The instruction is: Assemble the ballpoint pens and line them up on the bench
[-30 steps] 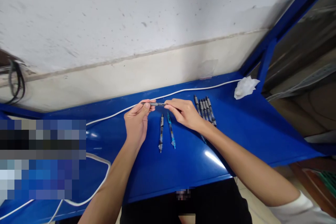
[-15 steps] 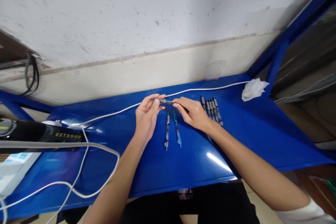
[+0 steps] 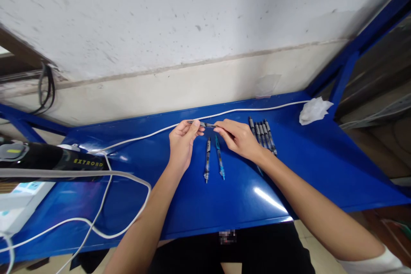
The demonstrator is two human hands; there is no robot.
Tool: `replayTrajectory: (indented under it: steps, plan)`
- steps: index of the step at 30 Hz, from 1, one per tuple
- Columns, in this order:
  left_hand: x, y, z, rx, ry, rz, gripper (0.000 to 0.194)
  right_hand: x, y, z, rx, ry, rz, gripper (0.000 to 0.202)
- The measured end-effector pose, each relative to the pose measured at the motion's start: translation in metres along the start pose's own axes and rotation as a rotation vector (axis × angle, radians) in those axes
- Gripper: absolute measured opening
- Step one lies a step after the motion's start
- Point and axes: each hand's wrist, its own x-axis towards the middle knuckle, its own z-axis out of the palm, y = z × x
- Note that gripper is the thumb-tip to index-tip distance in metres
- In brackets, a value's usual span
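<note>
A pen (image 3: 207, 125) with a grey grip lies level between my two hands above the blue table. My left hand (image 3: 183, 142) is closed on its left part, the thumb pressed along the grip. The fingertips of my right hand (image 3: 236, 136) pinch its right end; what exactly they cover is hidden. Just below on the table lie a clear-barrelled pen with a grey grip (image 3: 207, 159) and a blue pen (image 3: 220, 157), side by side and apart. Right of my right hand, several grey-gripped pens (image 3: 263, 134) lie in a row, partly behind my forearm.
A white cable (image 3: 150, 132) runs along the back of the blue table (image 3: 189, 218) to a crumpled white tissue (image 3: 315, 110) at right. At left are a black cylindrical object lettered EXTRORD (image 3: 80, 162), a white power strip (image 3: 25, 205) and looped white cord. A wall stands behind.
The view has shifted slightly, so the scene sits a little further right. My left fingers have closed in more around the pen; both hands still hold it.
</note>
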Motion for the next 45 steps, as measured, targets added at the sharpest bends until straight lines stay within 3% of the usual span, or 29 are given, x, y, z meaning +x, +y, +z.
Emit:
replayTrajectory:
  steps: [8,16,22,30,37,45]
  plan:
    - [-0.0056,0.0039,0.0044,0.009,-0.109,-0.025,0.031,0.0021,-0.0029,-0.0028,0.039,-0.022,0.08,0.026]
    - [-0.0034,-0.0016,0.0021,0.023,-0.041,-0.038,0.023,-0.0015,0.0011,0.0008,0.021,-0.095,0.129,0.017]
    - [-0.0078,0.0031,0.0061,0.039,-0.111,-0.04,0.032,-0.0008,0.0019,-0.0008,0.024,-0.128,0.212,0.015]
    - [-0.007,-0.0004,0.0038,0.08,-0.081,-0.005,0.024,0.0019,0.0,-0.0038,-0.065,-0.163,0.121,0.033]
    - [-0.0058,-0.0039,0.0051,0.084,-0.052,-0.052,0.027,-0.0009,0.0041,-0.002,-0.061,-0.136,0.162,0.018]
    - [-0.0087,-0.0031,0.0079,0.063,-0.073,-0.062,0.028,0.0026,0.003,-0.0039,-0.067,-0.143,0.092,0.029]
